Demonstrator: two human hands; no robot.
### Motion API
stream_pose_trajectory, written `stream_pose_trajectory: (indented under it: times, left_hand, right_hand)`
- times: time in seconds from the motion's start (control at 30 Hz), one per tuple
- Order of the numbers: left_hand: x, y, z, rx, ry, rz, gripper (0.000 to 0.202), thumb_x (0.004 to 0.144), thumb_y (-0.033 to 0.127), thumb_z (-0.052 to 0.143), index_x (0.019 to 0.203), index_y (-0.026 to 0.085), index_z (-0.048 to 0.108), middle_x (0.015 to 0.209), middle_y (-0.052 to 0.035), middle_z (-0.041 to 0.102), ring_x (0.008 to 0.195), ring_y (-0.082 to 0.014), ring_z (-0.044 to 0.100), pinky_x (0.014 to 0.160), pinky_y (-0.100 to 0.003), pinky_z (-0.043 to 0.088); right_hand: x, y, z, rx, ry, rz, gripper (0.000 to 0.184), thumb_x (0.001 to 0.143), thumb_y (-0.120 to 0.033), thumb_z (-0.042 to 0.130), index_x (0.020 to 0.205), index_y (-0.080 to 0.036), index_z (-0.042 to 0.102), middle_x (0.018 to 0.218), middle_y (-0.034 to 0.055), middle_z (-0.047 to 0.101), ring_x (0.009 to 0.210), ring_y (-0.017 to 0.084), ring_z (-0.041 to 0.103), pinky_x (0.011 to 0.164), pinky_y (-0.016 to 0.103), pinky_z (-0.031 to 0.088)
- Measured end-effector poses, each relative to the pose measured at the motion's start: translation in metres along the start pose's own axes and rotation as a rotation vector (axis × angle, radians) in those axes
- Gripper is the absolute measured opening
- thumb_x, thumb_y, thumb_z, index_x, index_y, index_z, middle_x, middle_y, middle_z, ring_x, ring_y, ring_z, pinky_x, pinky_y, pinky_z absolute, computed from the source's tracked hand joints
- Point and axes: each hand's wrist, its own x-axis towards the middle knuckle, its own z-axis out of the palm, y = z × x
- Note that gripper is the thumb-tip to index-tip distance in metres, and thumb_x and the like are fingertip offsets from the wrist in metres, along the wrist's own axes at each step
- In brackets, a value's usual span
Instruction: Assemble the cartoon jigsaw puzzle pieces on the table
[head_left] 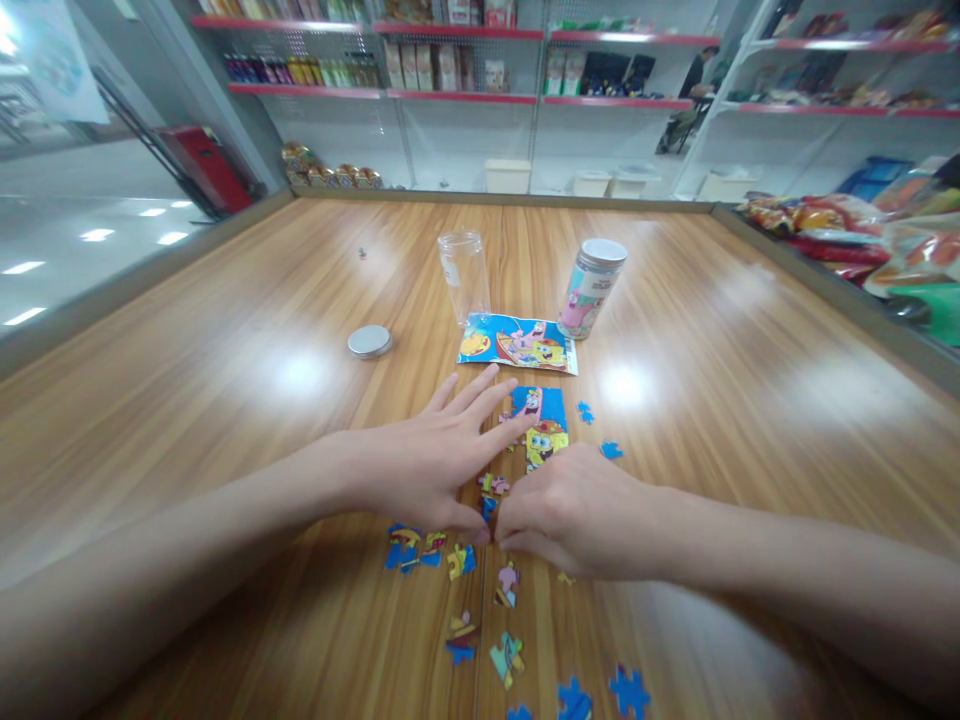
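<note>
My left hand (442,455) is spread out over several jigsaw puzzle pieces, its fingers reaching to the edge of a partly joined puzzle section (546,420) with cartoon figures on blue. Close on its right, my right hand (570,510) is curled with the fingertips turned down; what they hold, if anything, is hidden. A small blue piece (489,508) and a pink-and-yellow piece (493,484) show between the two hands. Below them lie a joined blue-and-yellow cluster (405,547), a pink piece (507,584) and a green piece (507,658).
Behind the puzzle lies a printed picture card (517,343), with a clear jar (463,278) and a labelled can (592,288) standing by it. A silver lid (370,342) rests to the left. Loose blue pieces (611,449) lie at the right; packaged goods (847,235) sit beyond the table edge.
</note>
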Motion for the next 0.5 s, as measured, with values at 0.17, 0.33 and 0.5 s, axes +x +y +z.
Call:
stream_pose_trajectory:
  times: [0.17, 0.33, 0.5]
  left_hand:
    - [-0.001, -0.003, -0.005, -0.014, -0.017, -0.006, 0.115, 0.071, 0.063, 0.078, 0.159, 0.027, 0.013, 0.166, -0.0194, 0.005, 0.152, -0.0485, -0.002, 0.118, -0.07, 0.014]
    - [-0.003, -0.006, -0.015, -0.037, -0.069, -0.012, 0.126, 0.063, 0.068, 0.08, 0.16, 0.029, 0.009, 0.166, -0.019, 0.005, 0.152, -0.0478, -0.004, 0.119, -0.068, 0.014]
    - [-0.002, -0.008, -0.014, -0.03, -0.062, -0.018, 0.106, 0.078, 0.051, 0.078, 0.159, 0.029, 0.013, 0.167, -0.0187, 0.003, 0.153, -0.0457, -0.004, 0.12, -0.068, 0.012]
  right_hand:
    - [-0.001, 0.007, 0.004, -0.037, 0.058, -0.043, 0.022, 0.094, -0.024, 0.053, 0.09, -0.02, 0.074, 0.075, -0.0002, 0.073, 0.065, 0.012, 0.063, 0.054, 0.028, 0.026]
    - [-0.003, 0.01, -0.008, -0.043, -0.012, -0.118, 0.035, 0.083, -0.018, 0.057, 0.114, -0.027, 0.071, 0.085, -0.0029, 0.075, 0.07, 0.013, 0.064, 0.054, 0.029, 0.025]
    - [-0.002, 0.008, -0.008, -0.097, -0.053, -0.1, 0.039, 0.085, -0.021, 0.057, 0.123, -0.027, 0.068, 0.081, -0.0009, 0.074, 0.066, 0.013, 0.063, 0.054, 0.03, 0.026]
